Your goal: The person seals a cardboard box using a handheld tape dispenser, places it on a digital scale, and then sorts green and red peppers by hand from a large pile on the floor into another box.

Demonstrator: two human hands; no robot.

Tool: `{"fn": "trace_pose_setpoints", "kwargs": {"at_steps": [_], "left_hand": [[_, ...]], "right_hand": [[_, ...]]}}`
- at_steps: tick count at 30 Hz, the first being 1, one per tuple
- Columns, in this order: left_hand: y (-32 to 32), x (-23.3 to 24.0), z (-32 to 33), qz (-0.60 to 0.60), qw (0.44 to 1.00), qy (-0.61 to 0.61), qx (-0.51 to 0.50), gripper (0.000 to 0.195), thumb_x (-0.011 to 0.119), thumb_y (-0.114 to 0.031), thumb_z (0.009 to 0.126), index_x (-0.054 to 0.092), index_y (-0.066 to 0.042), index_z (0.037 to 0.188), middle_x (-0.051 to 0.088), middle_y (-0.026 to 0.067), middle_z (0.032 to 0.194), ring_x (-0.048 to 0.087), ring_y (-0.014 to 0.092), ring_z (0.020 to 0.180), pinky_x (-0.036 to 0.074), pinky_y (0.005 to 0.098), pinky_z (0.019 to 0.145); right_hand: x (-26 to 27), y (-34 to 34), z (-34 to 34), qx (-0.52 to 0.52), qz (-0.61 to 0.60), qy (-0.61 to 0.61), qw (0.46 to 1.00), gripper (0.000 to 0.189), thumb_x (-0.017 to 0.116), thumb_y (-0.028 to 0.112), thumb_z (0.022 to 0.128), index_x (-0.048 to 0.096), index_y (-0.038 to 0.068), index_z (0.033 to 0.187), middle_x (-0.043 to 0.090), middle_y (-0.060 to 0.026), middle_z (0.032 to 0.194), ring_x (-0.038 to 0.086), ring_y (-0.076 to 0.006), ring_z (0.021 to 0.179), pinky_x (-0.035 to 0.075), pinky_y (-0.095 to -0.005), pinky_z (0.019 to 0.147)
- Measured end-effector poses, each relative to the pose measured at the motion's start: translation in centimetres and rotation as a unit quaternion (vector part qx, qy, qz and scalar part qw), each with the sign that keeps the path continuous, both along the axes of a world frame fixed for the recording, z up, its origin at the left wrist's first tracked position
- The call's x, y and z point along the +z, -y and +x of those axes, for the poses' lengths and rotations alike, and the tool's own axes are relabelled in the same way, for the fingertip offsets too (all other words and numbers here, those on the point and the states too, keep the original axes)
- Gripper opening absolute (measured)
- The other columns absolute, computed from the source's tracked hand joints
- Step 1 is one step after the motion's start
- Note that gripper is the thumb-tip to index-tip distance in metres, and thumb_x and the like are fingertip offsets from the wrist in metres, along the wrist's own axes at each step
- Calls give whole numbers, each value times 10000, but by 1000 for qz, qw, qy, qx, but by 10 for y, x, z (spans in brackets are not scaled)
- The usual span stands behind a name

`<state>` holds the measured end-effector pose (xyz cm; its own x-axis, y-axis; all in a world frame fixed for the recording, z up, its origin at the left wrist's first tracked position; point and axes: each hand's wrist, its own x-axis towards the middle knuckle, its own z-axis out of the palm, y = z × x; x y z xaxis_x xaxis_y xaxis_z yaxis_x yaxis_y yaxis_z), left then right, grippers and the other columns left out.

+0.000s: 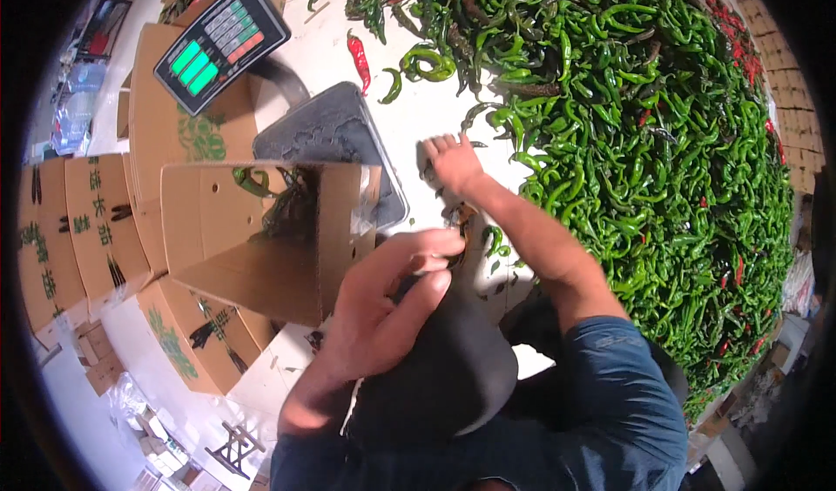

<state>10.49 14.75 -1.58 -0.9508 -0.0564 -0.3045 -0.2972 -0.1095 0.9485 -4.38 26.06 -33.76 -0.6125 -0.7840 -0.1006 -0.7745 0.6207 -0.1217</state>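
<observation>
My left hand (385, 301) is raised near my knee, its fingers curled towards the thumb with a gap between them and nothing seen in it. Over the white floor, my right hand (454, 161) reaches out with bent fingers, close to the edge of a big heap of green chili peppers (640, 164); nothing shows in its grip, though its underside is hidden. An open cardboard box (241, 288) lies tilted by the dark scale platform (326, 125), with some green peppers (294, 204) inside. One red pepper (359, 60) rests on the floor beyond the platform.
The scale's keypad and display unit (222, 44) stands at the upper left. Printed cardboard boxes (104, 223) are stacked at the left, with another box (196, 341) below. A small folding stool (236, 450) is at the lower left. Loose peppers (494, 239) lie near my knees.
</observation>
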Motion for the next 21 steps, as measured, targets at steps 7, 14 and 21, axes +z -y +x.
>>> {"fn": "trace_pose_setpoints", "kwargs": {"at_steps": [7, 14, 21], "left_hand": [[-25, -161, -139, 17, 962, 181, 205, 466, 566, -65, 882, 485, 36, 1329, 541, 143, 1271, 562, 229, 1082, 439, 404, 967], [35, -327, -231, -483, 836, 152, 211, 576, 574, -122, 751, 507, -61, 1320, 527, 268, 1213, 515, 433, 1156, 428, 504, 988], [105, -334, -299, -408, 834, 181, 326, 632, 498, -78, 759, 423, -67, 1386, 450, 271, 1290, 463, 422, 1174, 407, 452, 1010]], "right_hand": [[10, -21, -2, -296, -147, 257, 908, 255, 577, 142, 827, 567, -30, 1014, 604, -252, 995, 631, -403, 918, 506, -491, 769], [26, -51, -100, -367, -315, 310, 819, 320, 663, 120, 782, 640, -13, 1073, 679, -252, 878, 668, -400, 857, 530, -455, 801], [45, 0, -182, -249, -328, 192, 891, 673, 632, 78, 774, 407, 14, 1404, 474, -254, 1353, 468, -402, 1249, 410, -424, 1047]]}}
